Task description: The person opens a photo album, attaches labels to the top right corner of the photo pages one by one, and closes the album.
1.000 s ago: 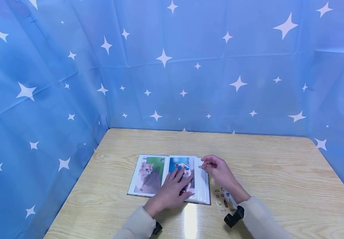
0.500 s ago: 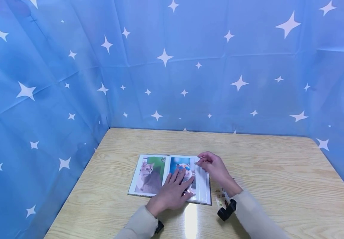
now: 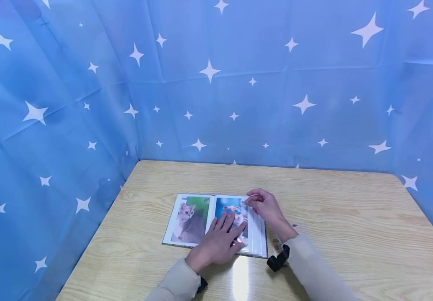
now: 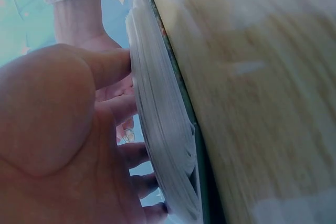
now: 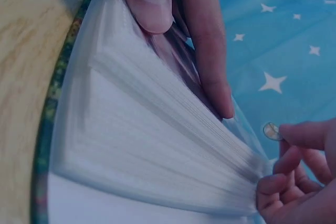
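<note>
A photo album lies open on the table. On its left page is a cat photo; the right page carries a photo of an animal in blue goggles. My left hand rests spread on that right photo, covering its lower part. Between thumb and index finger my right hand pinches a small roundish sticker, held close over the top right corner of the right page. In the right wrist view, the other fingers of the right hand are curled near the page edge.
A sheet of small stickers lies right of the album, mostly hidden under the right forearm. The wooden table extends on both sides. A blue curtain with white stars stands behind it and along the left.
My right hand has moved left with the sticker, from beside the album's right edge to over the photo's top right corner. The left hand stays on the page.
</note>
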Action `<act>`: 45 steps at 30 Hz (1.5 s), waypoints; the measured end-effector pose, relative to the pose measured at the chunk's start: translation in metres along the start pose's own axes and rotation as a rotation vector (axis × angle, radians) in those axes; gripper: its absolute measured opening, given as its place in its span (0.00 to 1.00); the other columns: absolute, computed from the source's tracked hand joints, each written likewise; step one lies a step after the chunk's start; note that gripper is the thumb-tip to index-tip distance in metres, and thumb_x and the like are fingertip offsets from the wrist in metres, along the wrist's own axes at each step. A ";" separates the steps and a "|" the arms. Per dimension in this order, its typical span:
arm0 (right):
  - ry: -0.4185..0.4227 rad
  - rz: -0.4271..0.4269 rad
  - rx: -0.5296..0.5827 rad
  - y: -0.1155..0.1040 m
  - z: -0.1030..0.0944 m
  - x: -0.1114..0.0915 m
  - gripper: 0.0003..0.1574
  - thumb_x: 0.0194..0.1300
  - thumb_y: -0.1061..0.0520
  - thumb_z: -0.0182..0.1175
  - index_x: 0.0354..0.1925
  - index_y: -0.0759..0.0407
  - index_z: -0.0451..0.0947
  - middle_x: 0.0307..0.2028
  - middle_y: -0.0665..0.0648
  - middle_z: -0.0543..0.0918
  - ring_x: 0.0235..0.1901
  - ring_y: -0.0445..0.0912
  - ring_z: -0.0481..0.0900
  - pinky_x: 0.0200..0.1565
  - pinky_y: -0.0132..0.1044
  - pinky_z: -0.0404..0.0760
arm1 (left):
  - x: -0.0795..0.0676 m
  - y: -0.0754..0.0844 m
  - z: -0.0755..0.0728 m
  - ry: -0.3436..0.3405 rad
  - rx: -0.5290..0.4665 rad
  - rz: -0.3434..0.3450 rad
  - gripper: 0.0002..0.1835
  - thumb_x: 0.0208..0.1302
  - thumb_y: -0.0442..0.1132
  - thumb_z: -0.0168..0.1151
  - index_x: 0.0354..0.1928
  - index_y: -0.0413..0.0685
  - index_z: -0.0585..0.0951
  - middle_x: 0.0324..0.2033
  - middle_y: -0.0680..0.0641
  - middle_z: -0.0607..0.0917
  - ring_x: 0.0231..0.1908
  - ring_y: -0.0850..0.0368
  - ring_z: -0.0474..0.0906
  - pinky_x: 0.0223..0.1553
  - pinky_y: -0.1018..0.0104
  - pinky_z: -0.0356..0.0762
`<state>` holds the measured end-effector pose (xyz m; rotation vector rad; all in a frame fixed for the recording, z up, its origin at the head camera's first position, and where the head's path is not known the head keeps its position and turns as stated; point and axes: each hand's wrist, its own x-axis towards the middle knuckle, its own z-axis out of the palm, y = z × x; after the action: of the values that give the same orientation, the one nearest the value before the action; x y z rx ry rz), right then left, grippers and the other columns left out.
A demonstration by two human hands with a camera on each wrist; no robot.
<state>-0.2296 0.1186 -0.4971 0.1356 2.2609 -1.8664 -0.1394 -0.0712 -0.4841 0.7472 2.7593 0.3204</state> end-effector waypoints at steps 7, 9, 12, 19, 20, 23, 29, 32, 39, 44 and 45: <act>0.037 0.013 -0.055 -0.002 0.003 0.005 0.14 0.67 0.64 0.60 0.51 0.65 0.78 0.38 0.57 0.85 0.34 0.45 0.79 0.32 0.30 0.73 | 0.002 -0.001 -0.001 -0.017 -0.001 -0.005 0.32 0.76 0.60 0.42 0.77 0.64 0.57 0.78 0.43 0.48 0.77 0.42 0.39 0.74 0.41 0.46; 0.043 0.007 -0.064 -0.002 0.004 0.005 0.14 0.67 0.64 0.60 0.51 0.65 0.78 0.37 0.57 0.86 0.34 0.44 0.79 0.31 0.30 0.73 | 0.002 -0.001 -0.001 -0.020 -0.009 -0.004 0.32 0.76 0.60 0.42 0.77 0.64 0.57 0.78 0.43 0.48 0.77 0.42 0.39 0.74 0.41 0.46; 0.054 -0.003 -0.071 -0.002 0.006 0.006 0.15 0.65 0.65 0.60 0.50 0.66 0.78 0.37 0.58 0.86 0.32 0.43 0.78 0.30 0.30 0.72 | 0.002 -0.001 -0.001 -0.022 -0.014 -0.003 0.32 0.76 0.60 0.42 0.77 0.63 0.57 0.78 0.43 0.48 0.77 0.42 0.39 0.74 0.41 0.46; 0.078 0.009 -0.088 0.000 0.008 0.008 0.15 0.63 0.65 0.62 0.49 0.66 0.79 0.35 0.58 0.85 0.31 0.43 0.77 0.30 0.31 0.73 | 0.002 -0.001 0.001 -0.015 -0.011 -0.001 0.32 0.75 0.61 0.41 0.77 0.64 0.58 0.78 0.43 0.49 0.77 0.42 0.40 0.74 0.41 0.46; 0.081 0.011 -0.089 0.000 0.008 0.009 0.15 0.62 0.65 0.62 0.49 0.66 0.79 0.35 0.58 0.85 0.31 0.43 0.77 0.31 0.31 0.73 | 0.002 -0.001 0.001 -0.014 -0.013 0.001 0.32 0.75 0.60 0.42 0.77 0.64 0.58 0.78 0.43 0.49 0.77 0.42 0.40 0.74 0.41 0.47; 0.091 0.016 -0.084 0.000 0.009 0.010 0.16 0.62 0.64 0.63 0.49 0.66 0.78 0.35 0.58 0.84 0.31 0.43 0.77 0.30 0.31 0.73 | 0.001 -0.001 0.000 -0.011 -0.015 0.005 0.32 0.76 0.60 0.42 0.77 0.63 0.58 0.78 0.42 0.50 0.77 0.42 0.40 0.73 0.40 0.47; 0.103 0.026 -0.109 0.002 0.009 0.012 0.16 0.61 0.64 0.65 0.49 0.65 0.79 0.35 0.57 0.84 0.33 0.44 0.79 0.33 0.32 0.73 | 0.001 0.000 -0.002 -0.020 -0.011 -0.005 0.32 0.75 0.60 0.42 0.77 0.64 0.58 0.78 0.44 0.49 0.77 0.43 0.40 0.74 0.41 0.47; 0.107 0.026 -0.129 0.002 0.010 0.012 0.16 0.62 0.63 0.65 0.49 0.64 0.79 0.34 0.56 0.84 0.34 0.45 0.79 0.34 0.33 0.74 | 0.001 0.001 -0.002 -0.025 -0.010 -0.010 0.32 0.76 0.61 0.42 0.77 0.64 0.57 0.78 0.44 0.49 0.77 0.43 0.40 0.74 0.42 0.46; 0.117 -0.001 -0.163 0.001 0.011 0.012 0.18 0.59 0.63 0.67 0.49 0.63 0.79 0.32 0.56 0.83 0.33 0.46 0.79 0.35 0.34 0.73 | 0.002 -0.001 -0.001 -0.023 -0.020 0.000 0.32 0.76 0.59 0.42 0.77 0.62 0.57 0.78 0.43 0.48 0.77 0.42 0.39 0.74 0.40 0.45; 0.127 -0.007 -0.198 0.001 0.013 0.011 0.20 0.59 0.62 0.67 0.50 0.61 0.79 0.33 0.56 0.84 0.32 0.45 0.78 0.35 0.34 0.74 | 0.002 -0.002 -0.001 -0.025 -0.007 -0.002 0.32 0.76 0.60 0.41 0.77 0.63 0.57 0.78 0.43 0.49 0.77 0.42 0.40 0.74 0.41 0.46; 0.127 -0.009 -0.203 0.001 0.013 0.011 0.20 0.59 0.61 0.67 0.51 0.61 0.79 0.34 0.56 0.84 0.32 0.45 0.78 0.34 0.34 0.74 | 0.002 -0.002 0.000 -0.025 -0.006 -0.003 0.32 0.76 0.61 0.41 0.77 0.63 0.57 0.78 0.43 0.49 0.77 0.42 0.40 0.74 0.41 0.46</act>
<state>-0.2385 0.1055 -0.5025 0.2176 2.5232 -1.6632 -0.1420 -0.0717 -0.4845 0.7404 2.7346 0.3158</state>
